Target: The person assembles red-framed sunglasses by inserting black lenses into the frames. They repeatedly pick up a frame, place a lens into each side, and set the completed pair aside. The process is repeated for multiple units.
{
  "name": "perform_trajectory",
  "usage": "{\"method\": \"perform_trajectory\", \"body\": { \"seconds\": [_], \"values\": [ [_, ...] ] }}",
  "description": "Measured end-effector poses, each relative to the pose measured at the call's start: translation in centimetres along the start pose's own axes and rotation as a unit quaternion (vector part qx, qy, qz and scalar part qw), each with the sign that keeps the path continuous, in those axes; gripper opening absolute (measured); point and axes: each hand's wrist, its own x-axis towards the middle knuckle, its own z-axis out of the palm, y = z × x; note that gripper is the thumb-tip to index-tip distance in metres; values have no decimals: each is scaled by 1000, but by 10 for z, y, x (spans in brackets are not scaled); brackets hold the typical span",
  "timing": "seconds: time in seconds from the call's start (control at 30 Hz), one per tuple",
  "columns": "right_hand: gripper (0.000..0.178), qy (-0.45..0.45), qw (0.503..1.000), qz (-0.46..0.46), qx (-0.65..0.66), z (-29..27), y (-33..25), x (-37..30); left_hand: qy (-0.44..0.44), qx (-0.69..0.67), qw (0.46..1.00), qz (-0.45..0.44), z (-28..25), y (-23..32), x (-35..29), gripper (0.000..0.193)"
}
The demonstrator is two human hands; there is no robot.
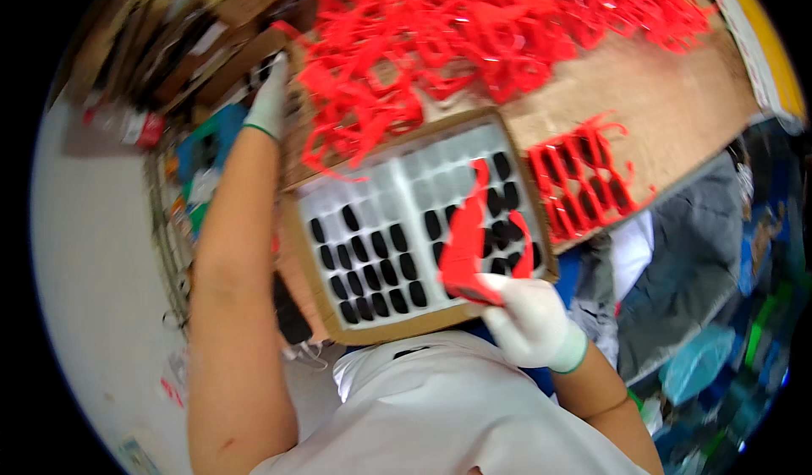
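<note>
Presently, the white-gloved right hand (533, 323) is gripping a red plastic glasses frame (462, 247), its long arms pointing away; the white-gloved left hand (271, 103) is showing well apart, grip unclear.

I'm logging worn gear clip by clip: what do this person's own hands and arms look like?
The left hand and right hand wear white gloves with green edging at the cuffs. Both forearms are bare, without sleeves. Blur hides the gloves' finer texture.

Piled red frames (507, 5) look like glossy plastic, the table (694, 94) smooth wood, the carton (406, 329) matt cardboard, white gloves (533, 318) matt cloth.
</note>
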Motion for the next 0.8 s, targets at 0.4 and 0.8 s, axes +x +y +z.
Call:
{"method": "perform_trajectory", "body": {
  "seconds": [0.4, 0.8],
  "values": [
    [28, 335, 904, 250, -90, -190, 142, 8, -166, -109, 980, -30, -2, -31, 43, 26],
    [40, 257, 887, 329, -197, -179, 146, 17, -91, 2, 988, 125, -18, -38, -15, 38]
  ]
}}
